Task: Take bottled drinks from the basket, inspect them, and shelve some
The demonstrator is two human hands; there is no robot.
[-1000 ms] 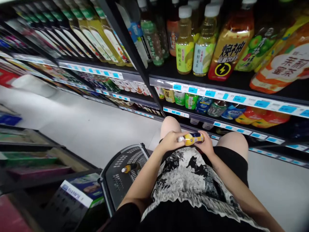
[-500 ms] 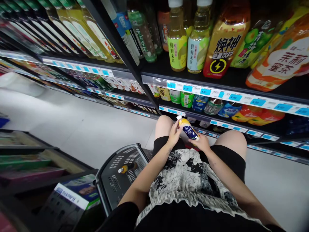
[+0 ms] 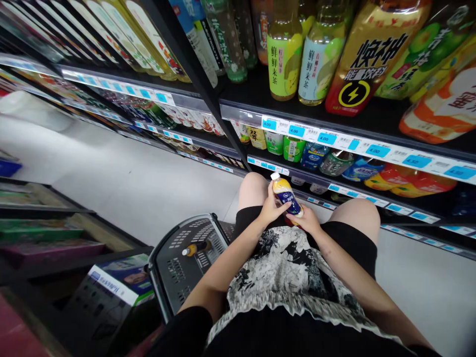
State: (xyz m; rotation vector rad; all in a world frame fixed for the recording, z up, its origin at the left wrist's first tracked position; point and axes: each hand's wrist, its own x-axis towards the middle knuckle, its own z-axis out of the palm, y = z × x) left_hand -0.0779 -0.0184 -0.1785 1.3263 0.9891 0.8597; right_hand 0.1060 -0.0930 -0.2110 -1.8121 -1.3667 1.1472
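Note:
Between my knees I hold a drink bottle (image 3: 285,194) with a white cap, yellow upper part and dark blue label. It is tilted, its cap pointing up and to the left. My left hand (image 3: 272,206) is closed around its left side, with the thumb across the label. Around the lower end, my right hand (image 3: 305,218) is closed too. A similar bottle (image 3: 196,248), yellow with a white cap and dark label, lies in the grey shopping basket (image 3: 174,248) beside my left arm.
Ahead stand dark shelves with several drink bottles (image 3: 285,64) and a strip of blue price tags (image 3: 323,138). A boxed product (image 3: 115,285) stands at lower left beside the basket. Pale floor (image 3: 122,173) runs off to the left.
My left thumb has moved down across the bottle's label, and the bottle has turned slightly more upright. The shelves appear larger and shifted in view as my head moved.

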